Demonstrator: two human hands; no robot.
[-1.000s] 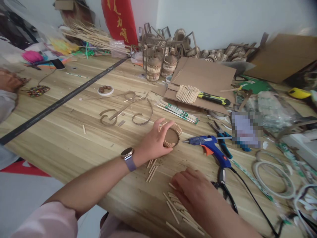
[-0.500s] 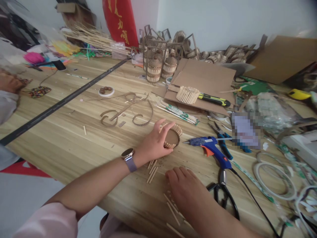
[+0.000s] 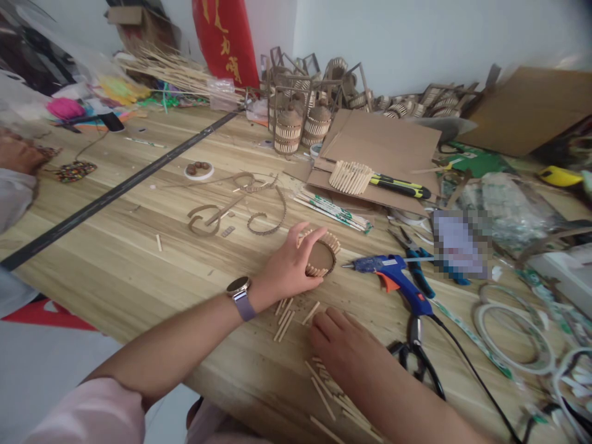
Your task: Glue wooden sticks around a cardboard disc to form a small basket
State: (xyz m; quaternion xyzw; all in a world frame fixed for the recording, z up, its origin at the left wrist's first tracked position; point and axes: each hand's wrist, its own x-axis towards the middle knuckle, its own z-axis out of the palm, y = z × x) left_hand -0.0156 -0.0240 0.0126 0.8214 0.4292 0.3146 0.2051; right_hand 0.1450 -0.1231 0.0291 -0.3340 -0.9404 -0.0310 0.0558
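Right hand (image 3: 340, 339) has shifted slightly farther forward, its grip on a loose stick (image 3: 310, 313) indeterminable; half-curled left hand (image 3: 287, 262) holds the stick-walled basket (image 3: 322, 254), left of the glue gun (image 3: 393, 271). Over-squeezing could deform it.

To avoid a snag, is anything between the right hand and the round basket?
Partly: the left hand holds the round basket, with fingers at its near edge. Otherwise bare table, with a short stick by the right hand. The glue gun lies off to the right.
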